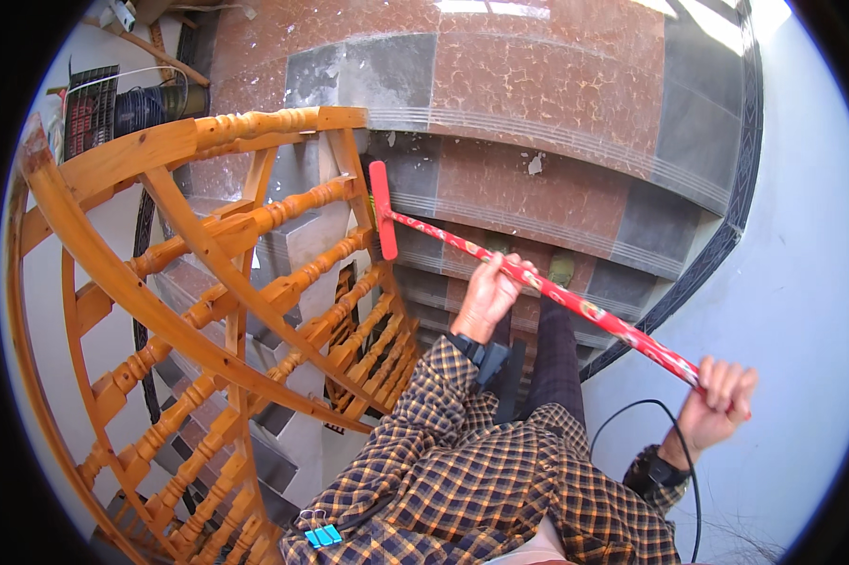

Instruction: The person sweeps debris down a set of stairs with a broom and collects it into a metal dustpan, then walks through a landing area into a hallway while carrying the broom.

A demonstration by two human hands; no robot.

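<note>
A broom with a red head (383, 210) and a red patterned handle (594, 311) slants across the view. My left hand (493, 289) grips the handle around its middle, its palm partly turned up. My right hand (721, 402) is closed around the handle's far end, near the white wall. The broom head lies at the left end of the tiled stair steps (530, 187), beside the wooden railing. Its bristles are mostly hidden; a little yellow-green shows at the head's left edge.
An orange wooden banister (255, 282) with turned balusters stands on the left. Light flakes (535, 164) lie on the steps. A black crate (92, 109) and a dark coiled bundle (149, 109) sit at the upper left. A white wall (784, 282) borders the stairs on the right.
</note>
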